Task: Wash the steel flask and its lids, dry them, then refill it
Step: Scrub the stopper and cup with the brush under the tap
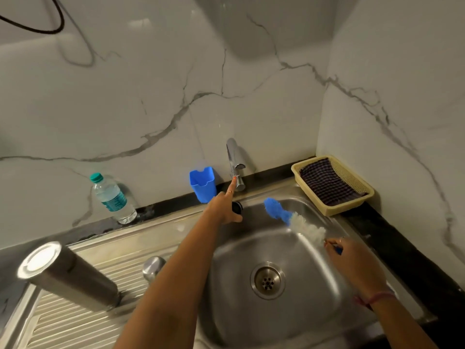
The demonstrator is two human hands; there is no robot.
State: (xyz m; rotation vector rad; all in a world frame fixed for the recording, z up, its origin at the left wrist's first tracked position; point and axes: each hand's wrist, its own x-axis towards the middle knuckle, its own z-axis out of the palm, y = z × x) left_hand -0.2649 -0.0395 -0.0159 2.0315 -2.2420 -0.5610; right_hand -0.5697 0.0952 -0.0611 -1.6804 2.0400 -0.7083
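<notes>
Washing looks finished or nearly so, judging by how things lie: the steel flask (pixel 68 274) stands upside down on the ribbed draining board (pixel 83 321), well left of the basin, most likely so water can run out of it, and a domed steel lid (pixel 153 267) sits just beside it near the sink's (pixel 314 295) edge. The left hand (pixel 225 210) reaches across the basin with its forefinger stretched to the tap (pixel 236 163), the tip touching the lever, while the other fingers curl round a small black lid (pixel 237 207), probably the flask's inner stopper; no water shows running, so whether the finger is opening or closing the tap I cannot tell. The right hand (pixel 352 258) pinches the handle of a bottle brush (pixel 294 219), holding its bristles out over the basin so drips fall inside. A yellow basket (pixel 333 185) with a checked cloth (pixel 327 183) waits at the desk's back right corner, handy for drying. A plastic water bottle (pixel 112 199) stands against the wall, possibly for the refill, and a blue holder (pixel 202 183) sits beside the tap.
</notes>
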